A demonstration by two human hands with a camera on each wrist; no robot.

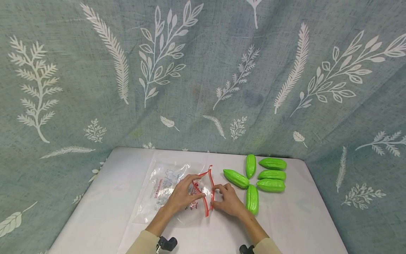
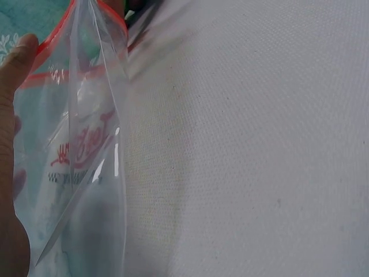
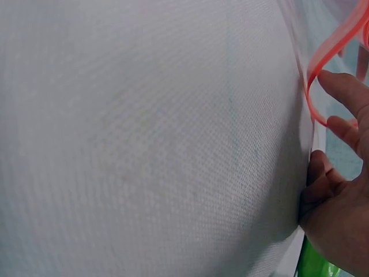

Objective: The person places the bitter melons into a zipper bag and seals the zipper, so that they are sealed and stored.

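A clear zip bag [image 1: 155, 211] with red zip strips, red lettering and blue drawings lies on the white table, its mouth spread apart toward the right. My left hand [image 1: 182, 194] holds the left lip of the mouth. In the left wrist view the thumb [image 2: 22, 57] is at the red strip, and other fingers show through the plastic. My right hand [image 1: 229, 201] pinches the right red strip [image 1: 211, 190] between thumb and fingers. Its fingers [image 3: 343, 92] touch that strip in the right wrist view. Inside the bag I see no contents.
Several glossy green ridged vegetables, perhaps cucumbers, lie right of the bag; one long vegetable [image 1: 236, 178] points toward the mouth, and another vegetable [image 1: 252, 199] lies beside my right hand. A leaf-patterned cloth [image 1: 196, 77] hangs behind and around the white table [image 1: 295, 218].
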